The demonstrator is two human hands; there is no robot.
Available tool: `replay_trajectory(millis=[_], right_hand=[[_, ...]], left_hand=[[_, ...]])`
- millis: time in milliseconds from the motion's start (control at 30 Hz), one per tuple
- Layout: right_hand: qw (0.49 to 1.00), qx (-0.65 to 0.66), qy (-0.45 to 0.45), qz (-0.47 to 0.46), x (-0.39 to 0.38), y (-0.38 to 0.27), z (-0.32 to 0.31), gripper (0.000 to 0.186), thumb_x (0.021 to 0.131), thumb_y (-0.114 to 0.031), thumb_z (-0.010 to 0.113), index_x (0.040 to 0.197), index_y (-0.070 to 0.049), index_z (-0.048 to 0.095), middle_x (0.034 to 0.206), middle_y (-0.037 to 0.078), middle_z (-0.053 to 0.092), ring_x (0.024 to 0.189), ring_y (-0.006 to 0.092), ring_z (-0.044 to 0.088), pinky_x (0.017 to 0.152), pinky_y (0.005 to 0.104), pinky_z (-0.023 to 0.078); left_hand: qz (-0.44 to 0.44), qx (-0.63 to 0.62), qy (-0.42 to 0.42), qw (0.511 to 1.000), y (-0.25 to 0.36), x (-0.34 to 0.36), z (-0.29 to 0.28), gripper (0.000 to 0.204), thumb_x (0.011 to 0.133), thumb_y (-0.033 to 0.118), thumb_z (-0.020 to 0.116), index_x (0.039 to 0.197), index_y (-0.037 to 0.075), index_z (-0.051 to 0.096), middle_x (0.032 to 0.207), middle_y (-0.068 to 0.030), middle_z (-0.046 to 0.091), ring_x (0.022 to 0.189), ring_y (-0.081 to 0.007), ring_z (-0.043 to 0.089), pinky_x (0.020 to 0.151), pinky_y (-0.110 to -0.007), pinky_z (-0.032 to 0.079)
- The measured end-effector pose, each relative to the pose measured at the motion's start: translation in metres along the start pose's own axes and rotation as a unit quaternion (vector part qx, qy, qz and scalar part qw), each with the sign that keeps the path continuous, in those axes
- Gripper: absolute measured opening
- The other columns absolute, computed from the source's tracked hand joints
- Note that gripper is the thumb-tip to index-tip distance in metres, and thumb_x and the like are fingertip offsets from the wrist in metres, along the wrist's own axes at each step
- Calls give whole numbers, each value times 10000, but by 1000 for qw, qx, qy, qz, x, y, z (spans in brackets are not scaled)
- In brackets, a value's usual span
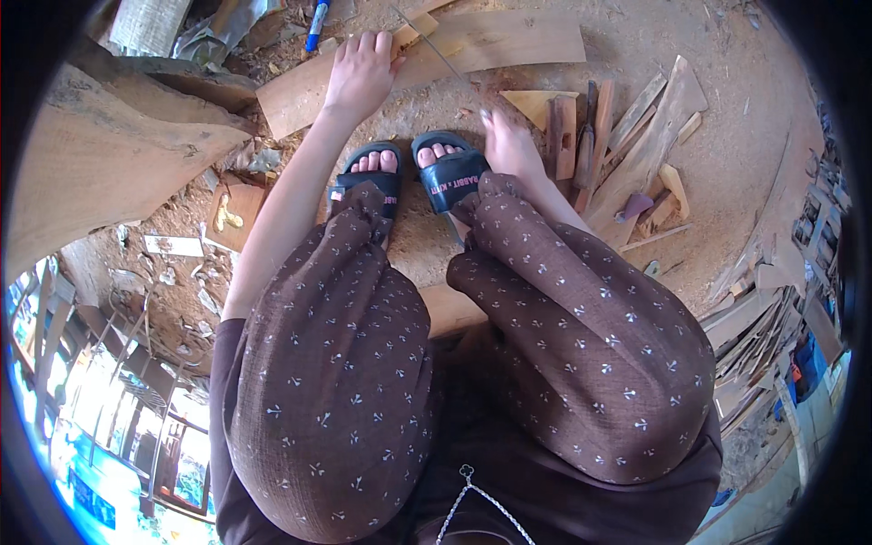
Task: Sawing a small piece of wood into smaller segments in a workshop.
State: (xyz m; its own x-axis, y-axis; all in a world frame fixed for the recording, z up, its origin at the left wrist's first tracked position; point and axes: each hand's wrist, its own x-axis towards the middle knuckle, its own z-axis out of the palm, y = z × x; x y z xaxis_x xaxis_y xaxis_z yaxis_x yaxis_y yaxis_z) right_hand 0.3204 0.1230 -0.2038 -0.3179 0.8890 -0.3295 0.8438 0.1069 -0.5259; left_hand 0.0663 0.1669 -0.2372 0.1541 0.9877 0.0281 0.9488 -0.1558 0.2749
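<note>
Handsaw at a thin board, left hand on the wood

Largest item: dirt ground (749, 118), strewn with shavings and scraps. Over it, bent knees in brown printed trousers (336, 391) fill the lower middle. A thick timber slab (127, 163) lies at left. A long thin board (522, 38) crosses the ground beyond the feet, its left end angled nearer. Wood offcuts (640, 163) lie in a loose group to the right. Dark slide sandals (445, 179) are on both feet, between the forearms.

Left hand (363, 73): laid over the board, fingers near together, thumb toward a small wood block (418, 32); cannot tell whether it clamps either piece. Right hand (509, 141): fingers curled closed on the near end of a handsaw (444, 60); handle hidden. The narrow-looking blade slants up and left, across the board and just beside the block. Smallest: blue marker (316, 25), beyond the left hand.
</note>
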Motion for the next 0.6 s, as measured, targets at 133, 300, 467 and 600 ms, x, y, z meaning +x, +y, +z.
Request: replay_trajectory(millis=[133, 300, 467, 600], right_hand=[[999, 19, -18, 33, -21, 6, -6, 161, 950, -194, 455, 961, -37, 490, 728, 267, 612, 711, 456, 611, 626, 553, 470], [999, -22, -42, -5, 31, -14, -7, 170, 953, -170, 454, 977, -6, 492, 762, 275, 613, 748, 455, 610, 632, 550, 470], [996, 8, 7, -89, 52, -20, 0, 166, 954, -147, 467, 987, 13, 499, 752, 273, 609, 744, 459, 603, 607, 541, 459], [1000, 5, -9, -4, -7, -5, 3, 181, 957, -178, 455, 982, -8, 510, 748, 264, 616, 739, 455, 609, 613, 546, 460]], left_hand=[[-4, -6, -4, 1000, 0, 0, 0, 345, 898, 310, 564, 1091, 33, 493, 1093, -142, 560, 1052, -317, 541, 912, -431, 429], [7, -7, 15, 1000, -1, 0, 1, 346, 898, 306, 567, 1086, 29, 483, 1094, -152, 559, 1053, -326, 541, 903, -438, 428], [1, -17, 16, 1000, -2, 1, 3, 346, 898, 301, 568, 1082, 24, 473, 1099, -151, 554, 1069, -323, 534, 893, -440, 428], [-6, -14, 9, 1000, -2, 0, 5, 329, 888, 302, 577, 1060, 34, 496, 1089, -157, 570, 1066, -320, 543, 925, -439, 426]])
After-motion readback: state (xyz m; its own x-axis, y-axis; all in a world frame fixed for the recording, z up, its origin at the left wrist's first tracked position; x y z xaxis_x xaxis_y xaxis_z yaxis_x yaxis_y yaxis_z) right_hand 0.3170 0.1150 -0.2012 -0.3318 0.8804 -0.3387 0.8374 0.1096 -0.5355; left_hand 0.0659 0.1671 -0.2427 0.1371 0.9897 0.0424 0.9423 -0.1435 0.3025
